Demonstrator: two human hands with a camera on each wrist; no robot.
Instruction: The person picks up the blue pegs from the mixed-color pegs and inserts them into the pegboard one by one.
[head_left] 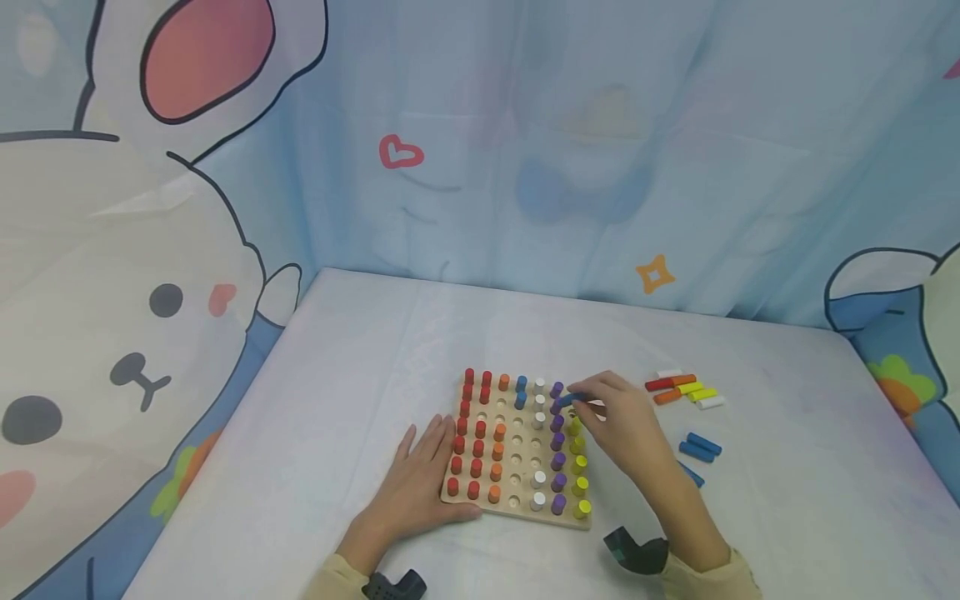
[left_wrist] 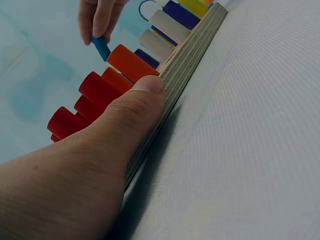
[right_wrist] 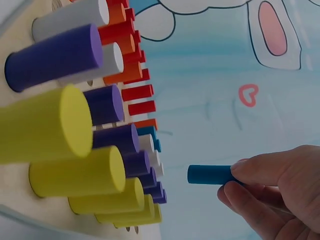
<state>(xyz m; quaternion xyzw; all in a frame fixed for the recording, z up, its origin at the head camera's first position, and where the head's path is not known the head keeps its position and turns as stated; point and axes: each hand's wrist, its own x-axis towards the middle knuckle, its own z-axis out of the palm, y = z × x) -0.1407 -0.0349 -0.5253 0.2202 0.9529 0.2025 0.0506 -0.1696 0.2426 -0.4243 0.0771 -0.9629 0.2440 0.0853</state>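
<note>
A wooden pegboard (head_left: 525,512) lies on the table, with columns of red, orange, blue, white, purple and yellow pegs and some bare holes. My left hand (head_left: 422,483) rests against its left side, fingers along the edge and thumb at the near corner. In the left wrist view the thumb (left_wrist: 135,112) touches the board's rim beside an orange peg (left_wrist: 131,61). Between thumb and fingers my right hand (head_left: 622,421) pinches a blue peg (right_wrist: 210,174), held above the board's far right part, apart from the standing pegs. Two blue pegs (head_left: 521,392) stand in the blue column.
Right of the board, loose red, orange, yellow and white pegs (head_left: 682,387) lie in a group. Several loose blue pegs (head_left: 697,450) lie nearer, one partly behind the right forearm. A printed curtain (head_left: 480,208) hangs behind the white table (head_left: 360,350).
</note>
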